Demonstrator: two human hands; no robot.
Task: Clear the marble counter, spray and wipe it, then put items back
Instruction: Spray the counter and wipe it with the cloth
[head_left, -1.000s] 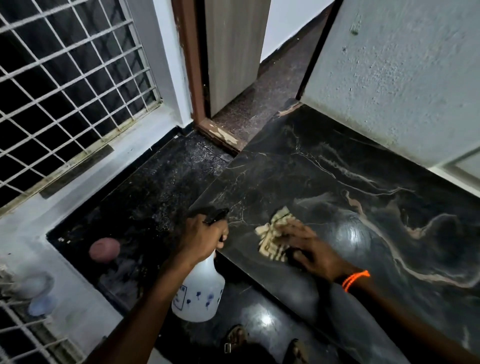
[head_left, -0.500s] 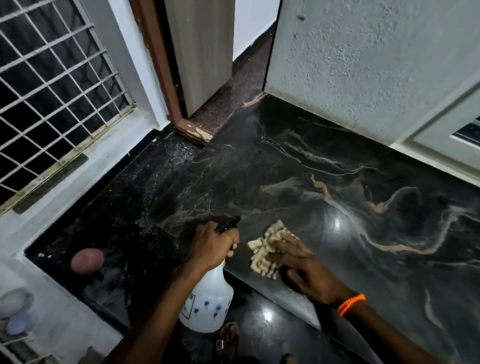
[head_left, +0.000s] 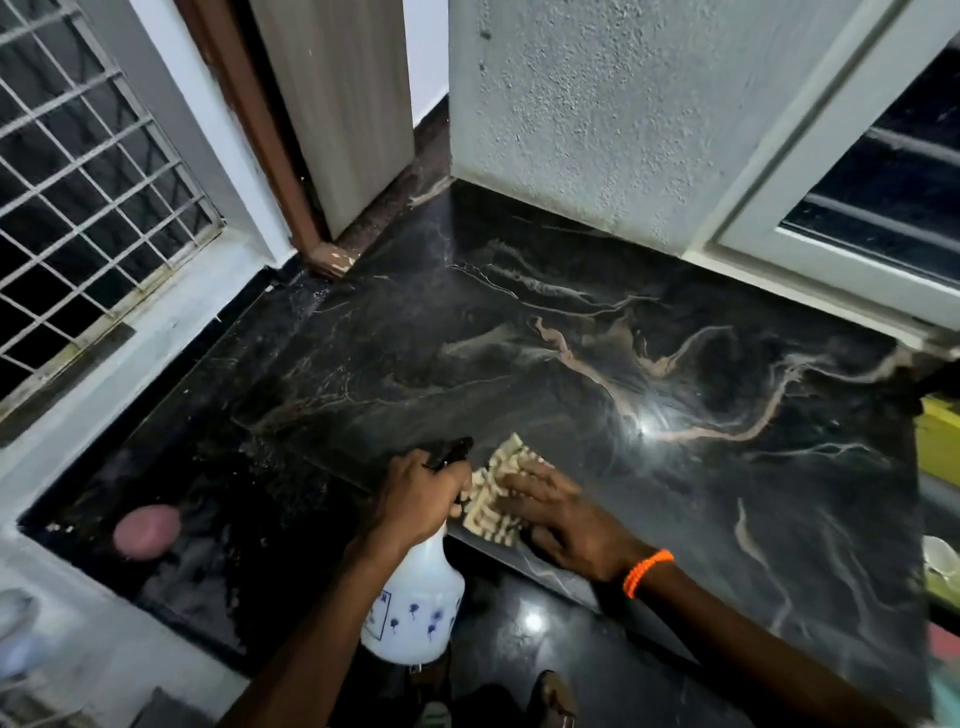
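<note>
The black marble counter (head_left: 649, 374) with pale veins fills the middle and right of the head view. My left hand (head_left: 421, 499) grips the black trigger head of a white spray bottle (head_left: 415, 608), which hangs just off the counter's near edge. My right hand (head_left: 561, 514), with an orange band at the wrist, lies flat with fingers spread on a cream waffle-weave cloth (head_left: 498, 493), pressing it onto the counter near its front-left edge. The two hands almost touch.
A lower dark slab (head_left: 208, 467) to the left carries a pink rounded object (head_left: 146, 531). Behind are a barred window (head_left: 78, 182), a door (head_left: 337, 104) and a rough grey wall (head_left: 597, 114). Yellow and white items (head_left: 940, 519) sit past the counter's right end.
The view has swung to the right, showing more of the counter and window frame. My right hand and the cloth have slid slightly left toward the bottle. My left hand keeps its grip.
</note>
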